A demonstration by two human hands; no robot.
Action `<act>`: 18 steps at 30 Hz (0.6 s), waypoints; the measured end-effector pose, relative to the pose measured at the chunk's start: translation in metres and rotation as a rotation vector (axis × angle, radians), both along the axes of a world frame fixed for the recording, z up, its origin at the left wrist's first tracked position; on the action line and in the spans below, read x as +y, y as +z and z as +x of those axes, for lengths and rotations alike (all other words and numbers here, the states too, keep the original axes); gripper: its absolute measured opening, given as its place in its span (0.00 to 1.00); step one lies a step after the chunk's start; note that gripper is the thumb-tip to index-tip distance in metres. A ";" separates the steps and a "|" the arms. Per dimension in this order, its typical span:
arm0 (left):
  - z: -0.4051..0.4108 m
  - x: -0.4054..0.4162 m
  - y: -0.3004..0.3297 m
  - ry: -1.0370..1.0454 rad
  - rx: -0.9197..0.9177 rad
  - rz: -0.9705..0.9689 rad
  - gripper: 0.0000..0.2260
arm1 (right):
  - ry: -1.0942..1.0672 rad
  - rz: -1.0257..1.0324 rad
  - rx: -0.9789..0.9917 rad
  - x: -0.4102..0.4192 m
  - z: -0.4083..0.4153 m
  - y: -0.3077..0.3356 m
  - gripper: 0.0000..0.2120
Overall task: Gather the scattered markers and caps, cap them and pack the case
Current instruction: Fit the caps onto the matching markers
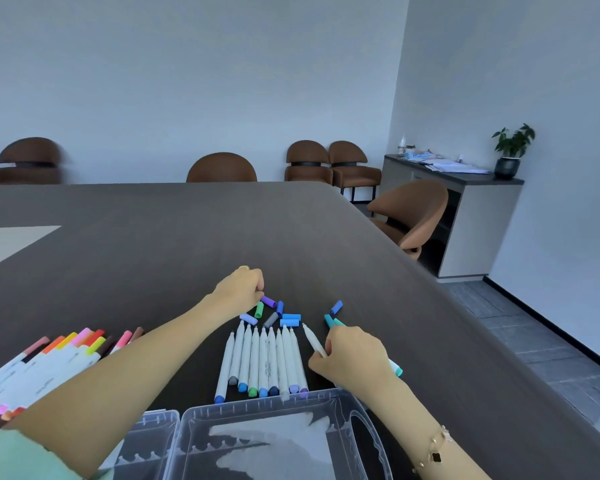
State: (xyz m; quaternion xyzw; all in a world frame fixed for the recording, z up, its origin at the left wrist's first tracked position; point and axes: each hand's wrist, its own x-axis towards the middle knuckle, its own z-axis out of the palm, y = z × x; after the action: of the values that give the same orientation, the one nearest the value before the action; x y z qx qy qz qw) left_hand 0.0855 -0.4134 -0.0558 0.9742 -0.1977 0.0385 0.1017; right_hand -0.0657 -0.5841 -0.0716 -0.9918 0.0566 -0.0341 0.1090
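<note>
Several uncapped white markers (264,358) lie side by side on the dark table, tips pointing away. Loose caps (284,315) in purple, green, grey and blue are scattered just beyond the tips; one blue cap (336,306) lies apart to the right. My left hand (239,289) has its fingers curled at the purple cap (267,301). My right hand (354,358) grips an uncapped white marker (313,339) and a teal-capped marker (333,322). The clear plastic case (264,441) stands open at the near edge.
A fan of capped markers (59,358) in pink, orange, yellow and brown lies at the left. A pale sheet (11,240) sits at the far left of the table (187,230). Brown chairs (409,216) line the wall, and a sideboard (465,216) stands right.
</note>
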 end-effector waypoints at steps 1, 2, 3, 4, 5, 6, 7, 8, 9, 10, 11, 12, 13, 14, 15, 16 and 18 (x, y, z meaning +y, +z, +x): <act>0.001 0.002 0.002 -0.006 0.010 0.008 0.04 | -0.004 0.016 0.007 -0.001 0.001 0.001 0.17; 0.001 0.005 0.004 -0.019 0.029 0.015 0.05 | -0.006 0.032 0.008 -0.002 0.002 0.001 0.16; 0.001 0.009 0.007 -0.038 0.056 0.024 0.06 | -0.007 0.048 0.005 -0.003 0.003 0.001 0.16; -0.001 0.013 0.009 -0.063 0.081 0.027 0.07 | -0.004 0.067 0.001 -0.003 0.003 0.001 0.16; -0.003 0.017 0.011 -0.089 0.105 0.032 0.07 | 0.000 0.090 -0.002 -0.004 0.002 0.001 0.15; -0.004 0.020 0.012 -0.111 0.127 0.034 0.08 | 0.004 0.114 -0.005 -0.003 0.002 0.001 0.15; -0.005 0.024 0.013 -0.130 0.151 0.038 0.08 | 0.007 0.131 -0.007 -0.003 0.001 0.001 0.15; -0.006 0.026 0.013 -0.144 0.170 0.042 0.08 | 0.010 0.139 -0.009 -0.002 0.001 0.001 0.14; -0.006 0.028 0.012 -0.154 0.179 0.051 0.08 | 0.010 0.140 -0.014 -0.002 0.000 0.000 0.14; -0.006 0.029 0.011 -0.158 0.174 0.058 0.08 | 0.007 0.140 -0.022 -0.001 0.000 0.000 0.13; -0.005 0.030 0.010 -0.156 0.154 0.064 0.08 | 0.002 0.142 -0.028 -0.002 0.000 0.000 0.13; -0.004 0.031 0.009 -0.146 0.123 0.061 0.08 | -0.001 0.148 -0.036 -0.002 -0.001 0.000 0.13; -0.003 0.031 0.007 -0.130 0.083 0.049 0.08 | -0.004 0.157 -0.042 -0.003 -0.001 0.000 0.12; -0.001 0.030 0.006 -0.113 0.046 0.027 0.07 | -0.007 0.169 -0.048 -0.004 -0.002 0.001 0.12; 0.001 0.030 0.004 -0.096 0.018 0.003 0.06 | -0.010 0.189 -0.048 -0.004 -0.002 0.002 0.11; 0.003 0.029 0.002 -0.081 -0.001 -0.021 0.05 | -0.011 0.218 -0.045 -0.005 -0.003 0.003 0.11; 0.005 0.026 -0.001 -0.060 -0.005 -0.044 0.07 | -0.008 0.294 -0.039 -0.006 -0.004 0.003 0.11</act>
State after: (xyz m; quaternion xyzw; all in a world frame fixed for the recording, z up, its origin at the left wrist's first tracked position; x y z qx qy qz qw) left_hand 0.0900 -0.3873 -0.0563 0.9653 -0.2260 0.0420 0.1236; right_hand -0.0693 -0.5901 -0.0690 -0.9641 0.0630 -0.0450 0.2540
